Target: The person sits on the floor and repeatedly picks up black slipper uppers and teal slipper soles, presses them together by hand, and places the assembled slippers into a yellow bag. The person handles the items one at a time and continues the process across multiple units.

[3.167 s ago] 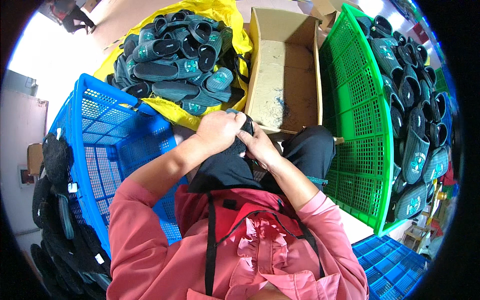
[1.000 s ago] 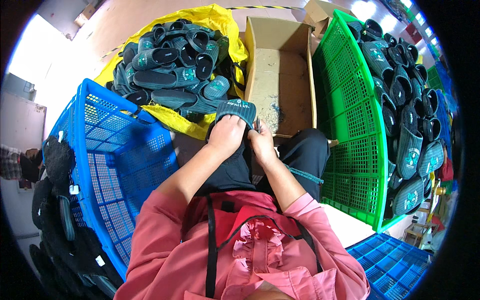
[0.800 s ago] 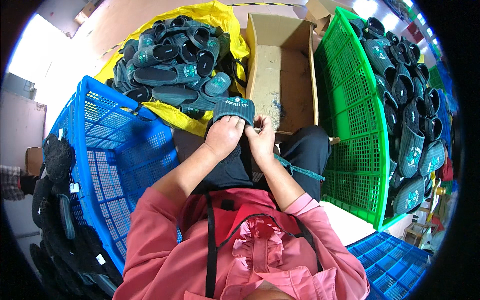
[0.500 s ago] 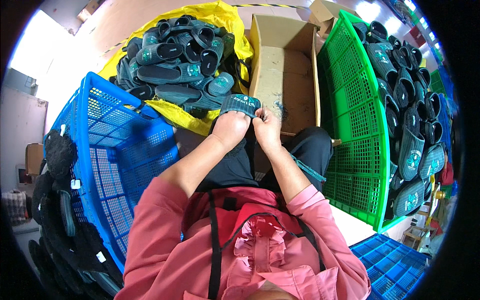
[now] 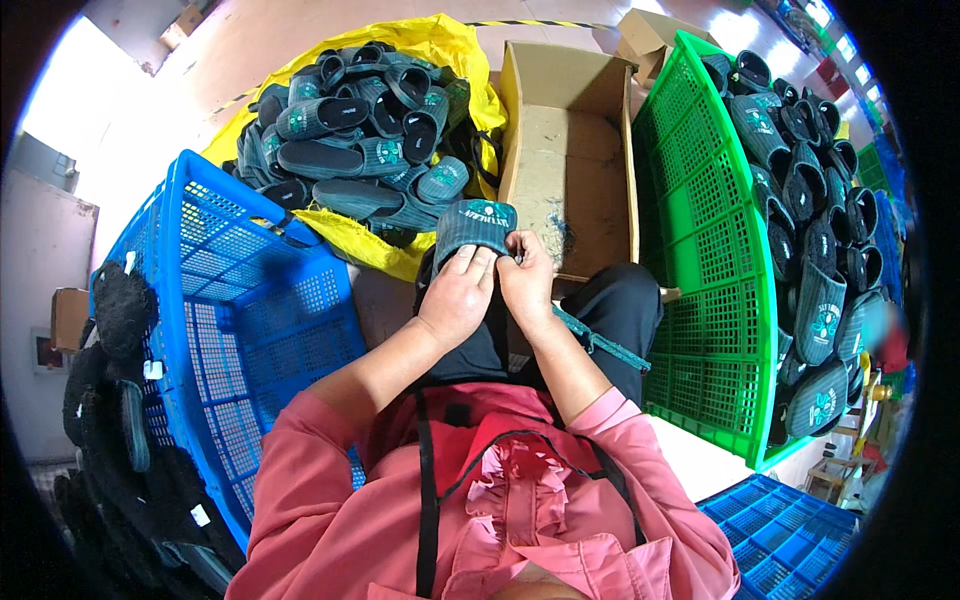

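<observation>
A dark grey-green striped slipper (image 5: 478, 228), with pale and green print on its upper, is held over my lap. My left hand (image 5: 459, 296) grips its near edge, with fingertips on or just inside the opening. My right hand (image 5: 527, 272) is closed at the slipper's right corner, thumb and forefinger pinched together. Something small and dark shows at those fingertips, too small to name. Along my right thigh runs a teal strip (image 5: 605, 345).
Ahead left, a yellow sack (image 5: 455, 45) holds piled slippers (image 5: 320, 158). Beside it stands an open cardboard box (image 5: 570, 150) with scraps inside. A blue crate (image 5: 215, 340) is at my left, near black fluffy slippers (image 5: 120, 400). At right, a green crate (image 5: 705, 250) borders more slippers (image 5: 820, 300).
The slipper has tipped so more of its upper shows. My left fingers have straightened somewhat onto it. Both hands sit slightly lower, and the thin pointed thing by my right fingers is less visible.
</observation>
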Demonstrator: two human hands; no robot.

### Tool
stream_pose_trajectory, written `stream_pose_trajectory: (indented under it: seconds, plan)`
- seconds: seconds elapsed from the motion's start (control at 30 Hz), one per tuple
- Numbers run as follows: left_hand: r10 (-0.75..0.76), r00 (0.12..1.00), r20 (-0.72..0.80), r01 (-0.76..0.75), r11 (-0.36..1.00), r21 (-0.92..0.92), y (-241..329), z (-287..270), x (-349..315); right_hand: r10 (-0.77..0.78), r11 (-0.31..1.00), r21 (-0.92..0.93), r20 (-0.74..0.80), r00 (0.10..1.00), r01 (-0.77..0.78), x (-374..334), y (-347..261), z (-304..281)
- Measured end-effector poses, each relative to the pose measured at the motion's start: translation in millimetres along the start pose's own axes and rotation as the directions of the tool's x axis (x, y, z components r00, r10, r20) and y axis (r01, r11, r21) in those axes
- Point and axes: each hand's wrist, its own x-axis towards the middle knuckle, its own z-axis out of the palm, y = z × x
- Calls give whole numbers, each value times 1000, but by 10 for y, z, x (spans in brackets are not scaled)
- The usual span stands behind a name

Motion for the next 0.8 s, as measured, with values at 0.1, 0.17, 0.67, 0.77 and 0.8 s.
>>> stream_pose_trajectory:
  seconds: [0.1,0.17,0.67,0.77,0.8]
  plan:
    - [37,999,39,-38,998,40,-37,97,-36,32,999,-28,109,994,-29,81,105,-8]
    - [10,986,167,-18,999,45,-70,144,2,50,996,-77,170,984,-37,148,-32,-48]
    - [-200,936,289,173,978,116,-425,532,1147,-80,990,-93,219,972,103,186,-150,-152]
    - [-96,982,160,72,986,152,-390,505,1119,-69,995,-49,248,966,84,72,-195,-207]
    - [-102,984,143,84,988,129,-382,469,1074,-82,997,11,302,950,82,20,-224,-269]
